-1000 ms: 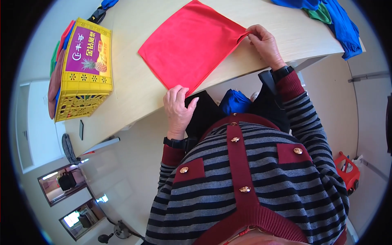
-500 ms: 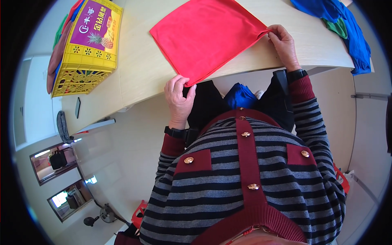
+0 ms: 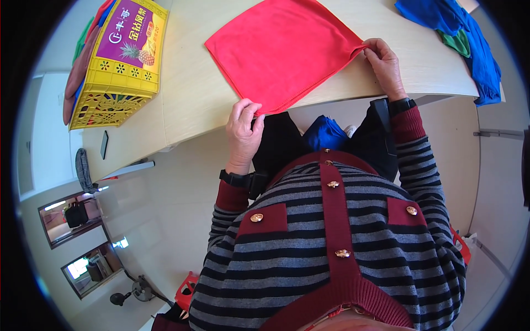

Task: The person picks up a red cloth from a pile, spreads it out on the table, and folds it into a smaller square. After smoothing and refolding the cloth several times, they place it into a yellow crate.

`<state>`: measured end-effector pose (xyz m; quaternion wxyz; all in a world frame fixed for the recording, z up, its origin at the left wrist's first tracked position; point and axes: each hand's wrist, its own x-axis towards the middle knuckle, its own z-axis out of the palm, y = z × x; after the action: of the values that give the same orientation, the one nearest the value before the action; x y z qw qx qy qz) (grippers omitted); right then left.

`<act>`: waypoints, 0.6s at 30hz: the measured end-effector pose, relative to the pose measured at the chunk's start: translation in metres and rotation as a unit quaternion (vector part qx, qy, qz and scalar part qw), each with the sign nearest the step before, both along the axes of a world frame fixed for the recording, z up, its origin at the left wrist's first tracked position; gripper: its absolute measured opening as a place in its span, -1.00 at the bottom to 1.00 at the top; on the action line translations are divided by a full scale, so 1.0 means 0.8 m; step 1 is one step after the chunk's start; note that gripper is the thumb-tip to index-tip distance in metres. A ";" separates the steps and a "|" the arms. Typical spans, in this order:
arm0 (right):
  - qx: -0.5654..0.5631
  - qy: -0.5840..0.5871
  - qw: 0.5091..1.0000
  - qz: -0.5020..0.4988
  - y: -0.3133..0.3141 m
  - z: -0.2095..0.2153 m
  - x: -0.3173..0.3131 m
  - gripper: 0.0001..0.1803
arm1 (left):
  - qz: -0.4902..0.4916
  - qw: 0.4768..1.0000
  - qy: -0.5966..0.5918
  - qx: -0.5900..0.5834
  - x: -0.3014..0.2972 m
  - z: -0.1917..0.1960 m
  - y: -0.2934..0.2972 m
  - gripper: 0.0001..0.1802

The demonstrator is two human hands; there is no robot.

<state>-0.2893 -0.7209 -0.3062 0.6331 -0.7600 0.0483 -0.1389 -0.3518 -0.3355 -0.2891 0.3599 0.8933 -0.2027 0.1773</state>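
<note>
A red cloth (image 3: 281, 52), roughly square and lying nearly flat, covers the middle of the pale wooden table (image 3: 187, 83). Its near corner hangs slightly past the table's front edge, where my left hand (image 3: 243, 132) pinches it between thumb and fingers. At the cloth's right corner, my right hand (image 3: 385, 66) grips the fabric between thumb and forefinger, and small folds gather there. The stretch of hem between both hands looks fairly straight.
A yellow plastic crate (image 3: 118, 83) holding coloured cloths stands at the left. Beside it lies a dark phone (image 3: 104, 144). Blue cloth (image 3: 469, 44) with a green piece (image 3: 455, 43) drapes over the right end. More blue fabric (image 3: 324, 132) shows between my knees.
The red cloth's near corner has shifted a little to the right along with my left hand. My right hand has sunk slightly, still pinching its corner.
</note>
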 end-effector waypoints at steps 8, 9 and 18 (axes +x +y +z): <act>-0.050 -0.011 0.999 0.002 -0.006 0.031 0.010 -0.87 | -0.016 0.995 -0.078 0.059 0.024 0.046 0.011 -0.78; -0.068 -0.020 0.997 0.006 -0.009 0.044 0.013 -0.88 | -0.016 0.995 -0.086 0.055 0.031 0.062 0.016 -0.78; -0.174 -0.297 0.938 0.029 -0.045 0.261 0.016 -0.90 | -0.042 0.980 -0.091 -0.173 0.077 0.272 0.031 -0.87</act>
<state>-0.2767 -0.7568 -0.0970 0.4801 -0.7835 -0.1893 -0.3460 -0.2905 -0.3107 -0.0717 0.4958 0.7885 -0.2385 0.2748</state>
